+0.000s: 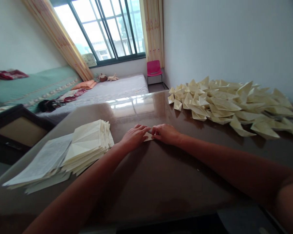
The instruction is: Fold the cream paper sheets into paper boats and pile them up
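Note:
Between my two hands a small piece of folded cream paper (148,137) lies on the glossy brown table (146,175). My left hand (136,135) holds its left side, fingers closed together over it. At the paper's right side, my right hand (166,134) has its fingers curled in a pinch on the edge. Much of the paper is hidden under the fingers, so its exact fold cannot be seen. Left of my left forearm stands a stack of creased cream paper sheets (86,143).
A large heap of folded cream paper pieces (224,104) covers the table's far right, by the wall. Flat printed sheets (44,159) lie at the left, partly under the stack. Beyond the table are a bed (122,85), a pink chair (154,69) and a dark cabinet (17,130).

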`<state>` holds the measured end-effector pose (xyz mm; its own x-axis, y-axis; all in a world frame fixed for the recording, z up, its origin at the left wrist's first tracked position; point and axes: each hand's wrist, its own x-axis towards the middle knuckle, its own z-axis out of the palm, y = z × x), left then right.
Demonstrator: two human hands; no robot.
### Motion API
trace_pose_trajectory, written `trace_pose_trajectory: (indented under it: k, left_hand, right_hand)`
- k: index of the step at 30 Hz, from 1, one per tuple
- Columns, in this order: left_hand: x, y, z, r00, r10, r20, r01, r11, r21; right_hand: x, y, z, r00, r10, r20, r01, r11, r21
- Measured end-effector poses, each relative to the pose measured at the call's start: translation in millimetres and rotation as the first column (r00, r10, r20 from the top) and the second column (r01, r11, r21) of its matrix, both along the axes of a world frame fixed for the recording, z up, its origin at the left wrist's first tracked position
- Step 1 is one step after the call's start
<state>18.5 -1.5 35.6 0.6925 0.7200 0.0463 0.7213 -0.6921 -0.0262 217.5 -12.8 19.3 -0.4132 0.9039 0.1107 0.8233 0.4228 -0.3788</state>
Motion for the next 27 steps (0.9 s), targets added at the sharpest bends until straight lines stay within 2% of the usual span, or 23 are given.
trace_pose_trajectory:
  k: [2,6,13,18,27]
  left_hand:
    - [0,7,0.4,1.0,-0.008,-0.017,0.006,0.996,-0.084]
    - [-3,11,4.3,1.0,0.01,-0.001,-0.01,0.99,-0.139]
    - [-9,9,-0.9,0.97,0.054,0.238,0.005,0.971,-0.239]
    - [-8,4,-4.5,0.942,0.059,0.331,0.028,0.967,-0.253]
    - [-6,0,-6.0,0.909,0.081,0.408,0.014,0.974,-0.225]
  right_hand:
    - [0,0,-0.6,1.0,-0.005,-0.002,0.005,1.0,-0.006]
    - [0,1,-0.4,1.0,-0.001,0.016,0.001,1.0,-0.007]
    - [-1,-2,4.3,0.999,0.028,0.031,-0.029,0.999,0.015]
    - [-2,-3,3.8,0.999,0.026,0.022,-0.026,1.0,0.007]
    - [0,3,-2.1,0.984,0.144,-0.101,-0.15,0.987,-0.056]
